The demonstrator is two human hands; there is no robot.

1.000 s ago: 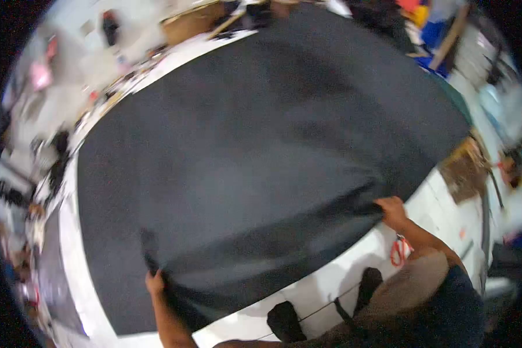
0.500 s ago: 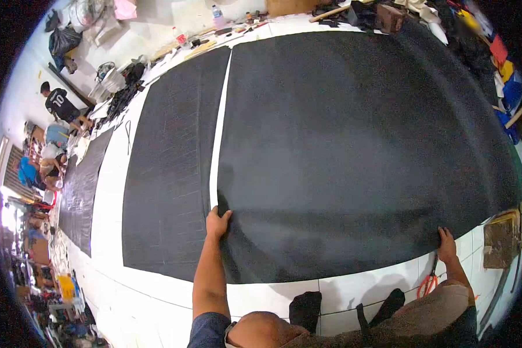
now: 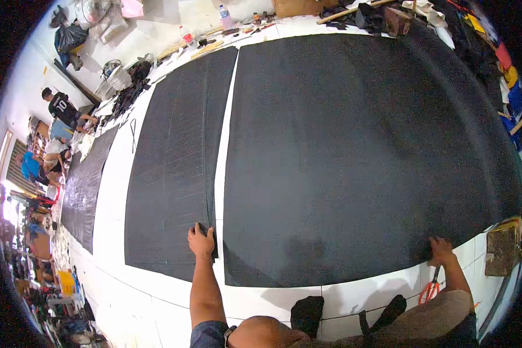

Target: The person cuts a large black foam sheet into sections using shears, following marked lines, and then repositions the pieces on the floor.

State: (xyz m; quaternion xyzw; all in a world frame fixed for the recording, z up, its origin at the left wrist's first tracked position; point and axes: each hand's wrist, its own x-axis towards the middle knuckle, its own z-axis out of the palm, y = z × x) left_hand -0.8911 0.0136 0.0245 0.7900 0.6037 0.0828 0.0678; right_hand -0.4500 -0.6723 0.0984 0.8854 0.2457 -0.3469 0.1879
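A large black sheet [image 3: 354,156] of fabric-like material covers most of the floor before me. To its left lies a narrower black sheet [image 3: 165,168] with rows of pale marked lines; a white strip of floor shows between the two. My left hand [image 3: 201,242] rests on the narrower sheet near its right edge, fingers apart. At the near right edge of the large sheet, my right hand [image 3: 442,252] lies on the material with its fingers stretched out. Just below it on the floor are scissors [image 3: 428,291] with orange handles, their blades pointing towards that hand.
A third dark sheet [image 3: 87,188] lies further left, where other people [image 3: 64,109] bend and work. A wooden block [image 3: 502,249] stands at the right. Bottles [image 3: 225,17], sticks and scraps line the wall. My feet [image 3: 306,316] are on the white tiles [image 3: 342,304].
My left hand has let go of the large sheet's left edge and moved left onto the narrower sheet. The large sheet's near left part now lies flatter. My right hand stays near the same edge.
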